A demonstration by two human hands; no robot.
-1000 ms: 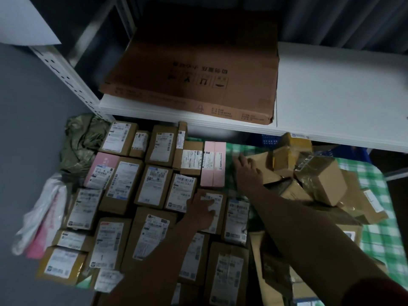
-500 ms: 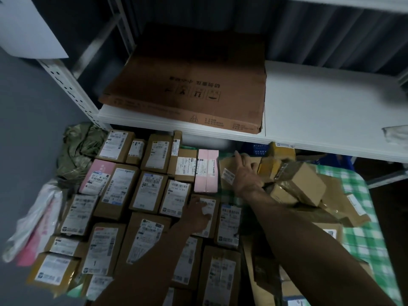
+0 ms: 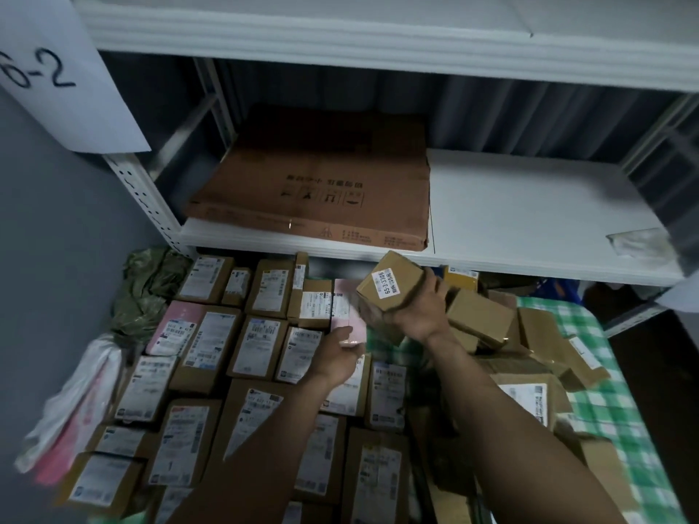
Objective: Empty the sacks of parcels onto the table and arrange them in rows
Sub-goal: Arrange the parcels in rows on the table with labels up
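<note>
Several brown labelled parcels [image 3: 261,346] lie in rows across the left and middle of the table. My right hand [image 3: 420,312] grips a small brown box [image 3: 389,285] with a white sticker, lifted above the table near the shelf edge. My left hand [image 3: 336,353] hovers with fingers relaxed over the rows, just in front of a pink box [image 3: 350,315]. A loose heap of brown boxes [image 3: 480,315] sits on the right. A crumpled green sack [image 3: 147,293] lies at the far left.
A green-checked cloth [image 3: 620,402] covers the table. A white shelf [image 3: 529,221] overhangs the far side and carries a flat cardboard sheet [image 3: 321,194]. White and pink plastic bags [image 3: 79,402] hang off the left edge. A paper sign [image 3: 49,77] hangs at top left.
My right hand has lifted a small brown box out of the heap. My left hand has come up off the parcel it touched. The view has tilted upward.
</note>
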